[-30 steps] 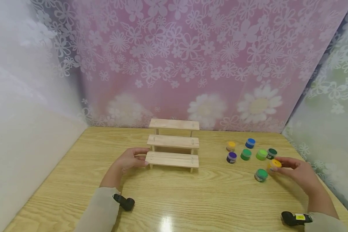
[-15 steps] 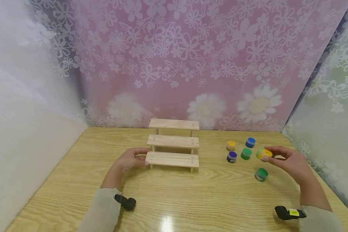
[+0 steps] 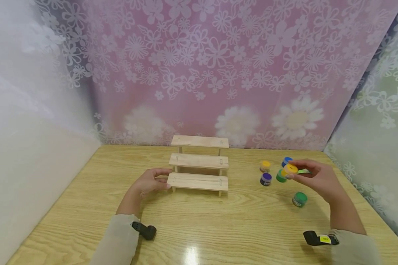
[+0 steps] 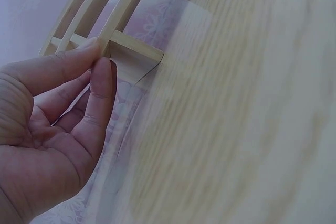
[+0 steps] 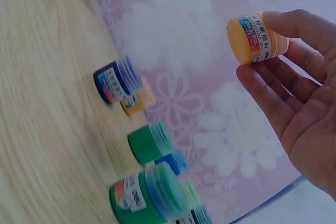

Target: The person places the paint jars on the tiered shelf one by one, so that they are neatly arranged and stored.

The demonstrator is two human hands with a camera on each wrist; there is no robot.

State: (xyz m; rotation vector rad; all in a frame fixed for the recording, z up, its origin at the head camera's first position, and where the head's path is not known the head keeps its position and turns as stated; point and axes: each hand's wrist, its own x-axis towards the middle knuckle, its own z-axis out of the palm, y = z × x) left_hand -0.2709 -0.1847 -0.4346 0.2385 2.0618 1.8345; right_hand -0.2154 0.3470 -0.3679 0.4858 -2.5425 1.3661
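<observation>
My right hand (image 3: 321,180) holds a yellow paint jar (image 3: 290,169) between thumb and fingers, raised above the other jars. The right wrist view shows this yellow jar (image 5: 249,40) with its label facing the camera. At the left end of a three-step wooden display stand (image 3: 197,182), my left hand (image 3: 149,183) pinches the lowest step. In the left wrist view, thumb and index finger meet on the step's end (image 4: 107,38). Behind the held jar, a green jar (image 3: 280,176) and a blue jar (image 3: 286,161) are partly hidden.
An orange-yellow jar (image 3: 265,166) and a purple jar (image 3: 266,179) stand right of the stand. Closer to me is another green jar (image 3: 299,199). A light green jar (image 3: 304,171) is mostly covered by my right hand. A floral curtain (image 3: 199,73) closes off the table's back.
My right hand has lifted the yellow jar and carried it leftward, from the right of the group to over the green jar. The left hand stays on the stand.
</observation>
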